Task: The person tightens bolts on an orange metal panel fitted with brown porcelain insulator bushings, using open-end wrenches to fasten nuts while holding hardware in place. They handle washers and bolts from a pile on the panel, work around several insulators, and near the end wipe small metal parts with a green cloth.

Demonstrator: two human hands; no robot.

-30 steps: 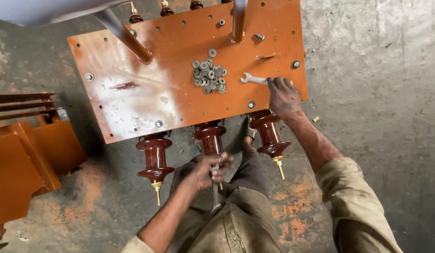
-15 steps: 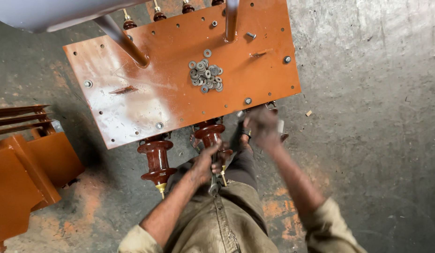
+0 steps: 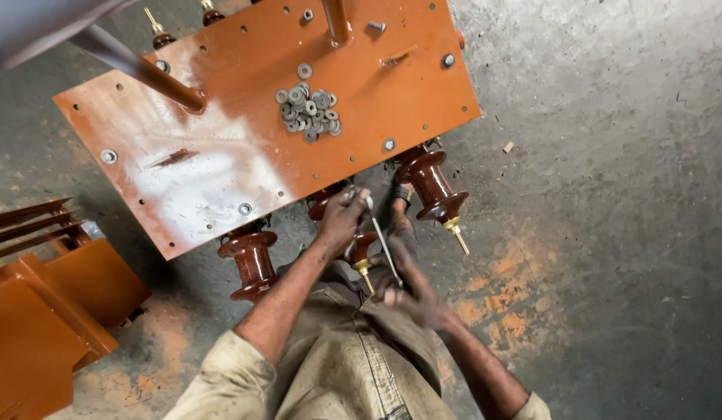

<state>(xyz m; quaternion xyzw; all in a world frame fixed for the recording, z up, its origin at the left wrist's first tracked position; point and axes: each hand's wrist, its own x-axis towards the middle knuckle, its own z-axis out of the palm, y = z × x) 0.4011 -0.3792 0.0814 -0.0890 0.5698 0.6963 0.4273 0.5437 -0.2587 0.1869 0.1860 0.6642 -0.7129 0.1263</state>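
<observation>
Soft, even daylight fills the scene, bright enough to show the grain of the grey concrete floor (image 3: 610, 233), and it throws a broad whitish glare across the left half of the orange steel plate (image 3: 221, 163). Shadows are mild and fall beneath the plate's near edge and around the brown insulators (image 3: 432, 183), while the right hand (image 3: 411, 292) is smeared by motion blur. The wide lens bends the edges, and the grey shape in the top left corner is out of focus.
</observation>
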